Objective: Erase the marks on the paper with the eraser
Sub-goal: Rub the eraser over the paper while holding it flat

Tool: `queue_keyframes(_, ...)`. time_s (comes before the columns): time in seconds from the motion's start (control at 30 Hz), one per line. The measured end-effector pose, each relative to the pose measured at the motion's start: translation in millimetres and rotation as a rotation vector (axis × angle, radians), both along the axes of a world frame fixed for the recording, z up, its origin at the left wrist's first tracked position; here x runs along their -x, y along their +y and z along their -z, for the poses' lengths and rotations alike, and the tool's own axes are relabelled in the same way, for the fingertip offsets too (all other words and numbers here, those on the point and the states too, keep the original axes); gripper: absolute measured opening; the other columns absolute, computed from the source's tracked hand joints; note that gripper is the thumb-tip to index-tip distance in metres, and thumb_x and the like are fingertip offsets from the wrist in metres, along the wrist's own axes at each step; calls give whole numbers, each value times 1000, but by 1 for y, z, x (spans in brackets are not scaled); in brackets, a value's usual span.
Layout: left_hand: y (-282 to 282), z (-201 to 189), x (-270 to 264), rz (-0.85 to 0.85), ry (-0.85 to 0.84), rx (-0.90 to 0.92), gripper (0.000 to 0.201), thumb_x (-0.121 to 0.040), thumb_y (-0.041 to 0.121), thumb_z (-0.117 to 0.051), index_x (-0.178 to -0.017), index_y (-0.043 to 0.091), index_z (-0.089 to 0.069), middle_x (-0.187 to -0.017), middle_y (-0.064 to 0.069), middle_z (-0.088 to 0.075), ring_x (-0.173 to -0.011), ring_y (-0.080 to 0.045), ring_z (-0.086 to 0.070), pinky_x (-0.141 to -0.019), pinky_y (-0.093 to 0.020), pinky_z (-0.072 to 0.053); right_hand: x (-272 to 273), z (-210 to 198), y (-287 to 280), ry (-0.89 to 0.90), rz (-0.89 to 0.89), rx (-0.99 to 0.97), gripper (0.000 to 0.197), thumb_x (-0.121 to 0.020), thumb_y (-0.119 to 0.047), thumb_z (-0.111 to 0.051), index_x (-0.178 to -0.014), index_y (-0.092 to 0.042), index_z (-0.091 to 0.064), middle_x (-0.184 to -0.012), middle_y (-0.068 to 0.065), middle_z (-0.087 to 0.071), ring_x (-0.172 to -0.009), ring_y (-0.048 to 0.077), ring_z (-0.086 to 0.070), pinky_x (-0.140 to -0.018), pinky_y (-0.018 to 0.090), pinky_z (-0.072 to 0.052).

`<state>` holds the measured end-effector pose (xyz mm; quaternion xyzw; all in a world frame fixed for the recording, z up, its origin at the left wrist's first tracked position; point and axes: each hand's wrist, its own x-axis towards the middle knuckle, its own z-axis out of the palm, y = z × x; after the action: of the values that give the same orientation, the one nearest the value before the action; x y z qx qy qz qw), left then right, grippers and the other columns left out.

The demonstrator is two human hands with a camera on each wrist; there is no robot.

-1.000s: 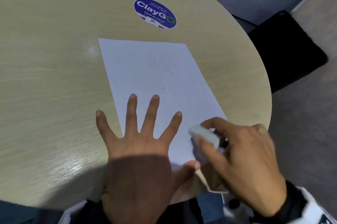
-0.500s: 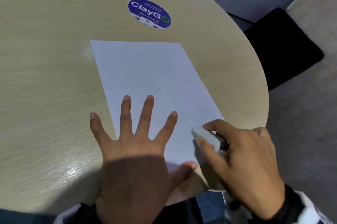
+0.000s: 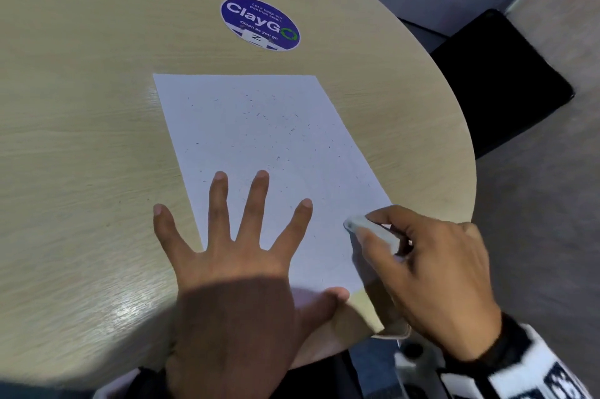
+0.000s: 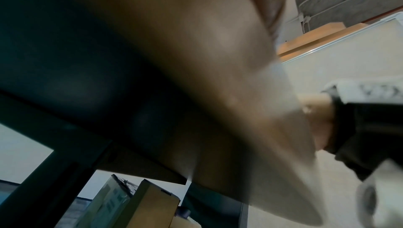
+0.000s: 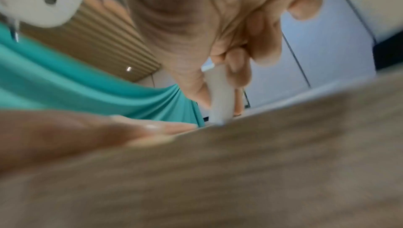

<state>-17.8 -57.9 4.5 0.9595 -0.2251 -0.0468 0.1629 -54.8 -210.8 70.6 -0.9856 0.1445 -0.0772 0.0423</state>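
Nearest the body, the left hand (image 3: 233, 272) lies flat with fingers spread, pinning the near edge of the white sheet of paper (image 3: 259, 145) on the round pale-wood table (image 3: 81, 139). Just to its right, the right hand (image 3: 431, 272) pinches a small white block eraser (image 3: 370, 229) between thumb and fingers, its tip down on the sheet's near right edge. Thin paper likely creases or slides easily, so it wants firm pinning beside the rubbing; the eraser looks best gripped low. Dark specks dot the sheet farther out; beyond sits a blue round sticker (image 3: 259, 23).
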Motion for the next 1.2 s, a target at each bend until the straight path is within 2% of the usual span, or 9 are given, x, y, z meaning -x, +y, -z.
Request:
queue_keyframes(0.17, -1, 0, -1, 5, -2, 39, 79, -69, 81, -29, -133, 41, -52, -148, -14, -40, -135, -47, -34, -96, -78, -11, 5, 3, 17, 108, -75, -79, 27, -77, -58, -48, -87, -38, -63, -50, -13, -62, -53, 12, -58, -67, 36, -36)
queue_keyframes(0.27, -1, 0, 0, 6, -11, 14, 82, -67, 89, -33, -134, 44, -51, -150, -13, -38, -137, -46, -32, -98, -77, -10, 1, 1, -1, -5, -9, -40, 21, -77, -53, -55, -81, -35, -66, -40, -11, -50, -51, 11, -59, -69, 38, -39)
queue_keyframes(0.43, -1, 0, -1, -1, -7, 21, 77, -71, 82, -28, -134, 44, -50, -149, -14, -38, -136, -47, -33, -97, -78, -10, 5, 5, 18, 94, -71, -93, 25, -77, -56, -50, -85, -38, -65, -48, -14, -60, -52, 9, -58, -69, 37, -36)
queue_keyframes(0.53, -1, -1, 0, -5, -9, 8, 82, -67, 89, -29, -134, 45, -50, -150, -13, -37, -137, -46, -31, -98, -77, -10, 2, 3, -2, 8, 4, -59, 21, -77, -55, -54, -82, -38, -66, -39, -12, -48, -51, 9, -57, -69, 38, -38)
queue_keyframes(0.67, 0, 1, 0, 18, -7, 9, 74, -69, 76, -34, -133, 44, -51, -149, -15, -39, -134, -48, -34, -96, -78, -11, 13, 3, 19, 109, -97, -95, 24, -73, -53, -52, -81, -35, -65, -49, -12, -61, -46, 13, -54, -65, 36, -27)
queue_keyframes(0.8, -1, -3, 0, -1, -1, -19, 82, -68, 89, -28, -134, 45, -49, -150, -14, -37, -137, -46, -31, -98, -76, -9, 10, 3, -3, 40, 20, -94, 28, -76, -61, -49, -89, -41, -64, -50, -15, -61, -62, 8, -57, -74, 35, -30)
queue_keyframes(0.9, 0, -4, 0, 13, 4, -25, 77, -71, 83, -28, -135, 44, -48, -150, -15, -37, -136, -48, -32, -97, -77, -11, 13, 0, 13, 92, -55, -82, 24, -74, -54, -53, -80, -34, -66, -47, -12, -58, -48, 11, -54, -66, 35, -27)
queue_keyframes(1.03, -1, -4, -1, 10, -1, -45, 81, -70, 88, -27, -136, 45, -47, -151, -14, -36, -137, -47, -30, -97, -76, -10, 7, 0, 0, 65, -4, -111, 25, -78, -58, -50, -85, -38, -64, -61, -18, -65, -60, 4, -57, -73, 38, -30)
queue_keyframes(1.2, -1, -4, -1, 21, 20, -33, 75, -75, 81, -23, -134, 43, -51, -147, -16, -42, -133, -49, -35, -93, -78, -14, 9, -1, 17, 105, -99, -105, 24, -74, -52, -53, -81, -33, -66, -55, -15, -65, -50, 11, -58, -70, 38, -34)
